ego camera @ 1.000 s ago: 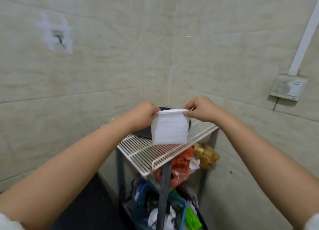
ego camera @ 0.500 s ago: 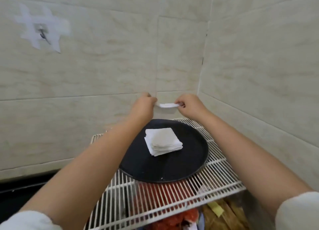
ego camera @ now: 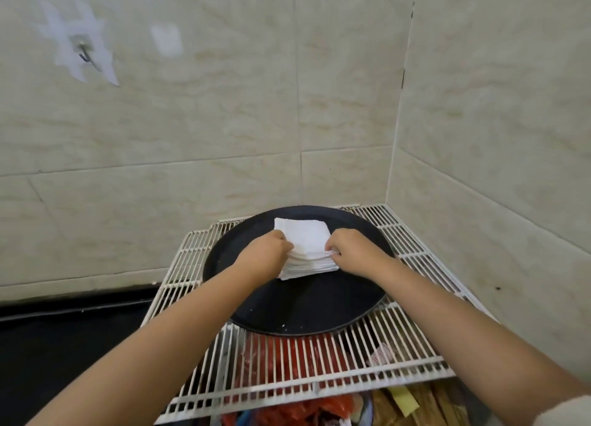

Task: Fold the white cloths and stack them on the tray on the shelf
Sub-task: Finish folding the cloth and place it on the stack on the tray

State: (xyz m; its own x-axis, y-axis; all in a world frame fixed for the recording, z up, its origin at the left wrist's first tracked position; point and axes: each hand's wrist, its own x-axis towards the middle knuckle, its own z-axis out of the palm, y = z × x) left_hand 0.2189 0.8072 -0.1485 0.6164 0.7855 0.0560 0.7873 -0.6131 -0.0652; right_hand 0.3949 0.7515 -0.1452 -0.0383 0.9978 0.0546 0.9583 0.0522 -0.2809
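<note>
Both of your bare hands rest on the stack of folded white cloths (ego camera: 305,248), which sits on the round black tray (ego camera: 297,307) atop the white wire shelf (ego camera: 412,355) in the tiled corner. Your left hand (ego camera: 267,253) curls its fingers against the stack's left edge; your right hand (ego camera: 350,250) pinches the upper layers at the right edge. Red and yellow plastic bags (ego camera: 281,358) show through the wires below the tray.
</note>
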